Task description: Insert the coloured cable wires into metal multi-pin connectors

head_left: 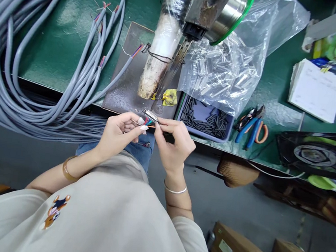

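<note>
In front of my body, at the table's front edge, is a small metal multi-pin connector [150,115] with a row of pins. Several thin coloured wires [148,121], among them red, blue, green and orange, run along its pin side. My right hand [174,143] pinches the connector's right end between thumb and fingers. My left hand [123,131] is closed on the coloured wires, thumb and index finger together just left of the connector. Directly beyond the hands, a white wrapped tube [161,55] and a metal rod [176,63] point down toward a brown board [118,90].
Grey cables [41,51] in a thick bundle fill the left side. A solder wire spool [232,16] stands behind a clear bag [239,57] of metal parts. Right of the board are a purple tray [227,132] of black sleeves, pliers [251,131], papers [316,90] and a fan [319,154].
</note>
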{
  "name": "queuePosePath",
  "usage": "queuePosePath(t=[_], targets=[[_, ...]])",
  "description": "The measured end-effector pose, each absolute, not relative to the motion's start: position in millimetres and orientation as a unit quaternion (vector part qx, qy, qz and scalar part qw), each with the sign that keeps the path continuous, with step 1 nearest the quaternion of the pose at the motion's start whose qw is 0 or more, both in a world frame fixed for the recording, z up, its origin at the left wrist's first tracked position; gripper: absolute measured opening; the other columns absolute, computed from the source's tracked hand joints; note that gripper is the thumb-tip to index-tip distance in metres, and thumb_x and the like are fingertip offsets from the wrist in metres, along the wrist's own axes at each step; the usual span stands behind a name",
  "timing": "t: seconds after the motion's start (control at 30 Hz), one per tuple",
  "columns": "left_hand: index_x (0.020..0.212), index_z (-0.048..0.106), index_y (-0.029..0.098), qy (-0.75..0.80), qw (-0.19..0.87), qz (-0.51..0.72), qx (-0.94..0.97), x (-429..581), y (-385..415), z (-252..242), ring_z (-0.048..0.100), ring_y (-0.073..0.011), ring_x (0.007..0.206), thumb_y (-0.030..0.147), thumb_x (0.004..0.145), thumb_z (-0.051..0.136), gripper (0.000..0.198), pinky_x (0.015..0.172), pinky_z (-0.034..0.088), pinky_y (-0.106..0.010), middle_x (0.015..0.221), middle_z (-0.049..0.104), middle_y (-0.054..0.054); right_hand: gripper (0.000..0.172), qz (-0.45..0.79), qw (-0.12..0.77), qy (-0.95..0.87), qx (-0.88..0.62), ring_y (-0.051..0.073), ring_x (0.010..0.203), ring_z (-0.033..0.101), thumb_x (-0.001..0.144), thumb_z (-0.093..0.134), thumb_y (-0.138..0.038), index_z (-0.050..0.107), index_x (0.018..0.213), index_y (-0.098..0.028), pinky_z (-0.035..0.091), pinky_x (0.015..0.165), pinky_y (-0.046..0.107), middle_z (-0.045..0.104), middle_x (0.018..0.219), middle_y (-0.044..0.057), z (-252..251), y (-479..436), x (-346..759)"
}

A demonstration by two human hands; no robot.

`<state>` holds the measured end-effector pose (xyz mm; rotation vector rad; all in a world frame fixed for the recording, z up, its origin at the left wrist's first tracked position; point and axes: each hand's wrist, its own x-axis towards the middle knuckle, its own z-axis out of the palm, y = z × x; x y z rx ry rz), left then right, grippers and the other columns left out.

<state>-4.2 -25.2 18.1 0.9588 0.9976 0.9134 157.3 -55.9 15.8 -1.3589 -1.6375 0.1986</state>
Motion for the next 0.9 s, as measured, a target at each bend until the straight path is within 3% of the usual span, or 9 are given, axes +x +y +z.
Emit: queuePosePath(t=[0.13, 0.3, 0.43, 0.53, 0.67, 0.9], targets=[[0.084, 0.063, 0.015, 0.385, 0.784, 0.34, 0.348, -13.2, -22.5, 21.4, 0.06, -0.0104, 0.04, 0.042, 0.074, 0.085, 0.036, 0.037, 0.046, -0.018, 0.065, 0.074, -0.004, 0.007, 0.22, 0.488, -0.623, -0.57, 0.013, 0.073, 0.075, 0.093, 0.066, -0.017, 0.067, 0.089, -0.023, 0.059, 0.059, 0.023, 0.076, 0.086, -0.001, 18.3, -61.6, 164.5], [0.09, 0.055, 0.019, 0.358, 0.829, 0.318, 0.287, -19.7, -18.8, 20.2, 0.061, -0.0113, 0.037, 0.04, 0.068, 0.09, 0.046, 0.037, 0.047, -0.017, 0.063, 0.075, -0.003, 0.015, -0.041, 0.585, -0.615, -0.527, 0.011, 0.049, 0.06, 0.093, 0.066, -0.021, 0.073, 0.104, -0.028, 0.045, 0.046, 0.025, 0.072, 0.072, -0.004, 27.2, -78.0, 171.7], [0.094, 0.055, 0.019, 0.351, 0.827, 0.323, 0.298, -22.2, -22.3, 17.7, 0.061, -0.0113, 0.036, 0.04, 0.07, 0.089, 0.047, 0.037, 0.048, -0.017, 0.065, 0.075, -0.002, 0.016, 0.048, 0.451, -0.669, -0.589, 0.007, 0.044, 0.049, 0.093, 0.068, -0.027, 0.075, 0.107, -0.028, 0.042, 0.049, 0.022, 0.06, 0.058, -0.008, 40.3, -81.8, 162.4], [0.101, 0.058, 0.019, 0.346, 0.808, 0.341, 0.333, -22.6, -27.1, 15.4, 0.059, -0.0104, 0.036, 0.039, 0.074, 0.086, 0.044, 0.037, 0.049, -0.019, 0.066, 0.074, 0.0, 0.013, 0.14, 0.382, -0.685, -0.604, 0.005, 0.043, 0.04, 0.093, 0.069, -0.03, 0.074, 0.102, -0.023, 0.038, 0.05, 0.019, 0.045, 0.052, -0.011, 41.3, -76.6, 152.6], [0.099, 0.066, 0.016, 0.364, 0.745, 0.373, 0.416, -23.0, -32.9, 13.1, 0.058, -0.0075, 0.039, 0.037, 0.079, 0.083, 0.034, 0.039, 0.05, -0.019, 0.075, 0.074, -0.001, 0.012, 0.166, 0.378, -0.687, -0.598, 0.004, 0.044, 0.037, 0.095, 0.065, -0.025, 0.071, 0.086, -0.02, 0.034, 0.049, 0.018, 0.039, 0.053, -0.011, 36.4, -70.7, 146.0], [0.084, 0.072, 0.016, 0.42, 0.577, 0.448, 0.539, -20.8, -37.1, 11.3, 0.049, -0.0045, 0.042, 0.028, 0.082, 0.077, 0.012, 0.041, 0.038, -0.018, 0.066, 0.066, 0.001, 0.011, 0.095, 0.436, -0.686, -0.574, 0.004, 0.042, 0.037, 0.092, 0.067, -0.025, 0.07, 0.082, -0.021, 0.034, 0.047, 0.02, 0.044, 0.053, -0.01, 34.0, -73.7, 144.6]])
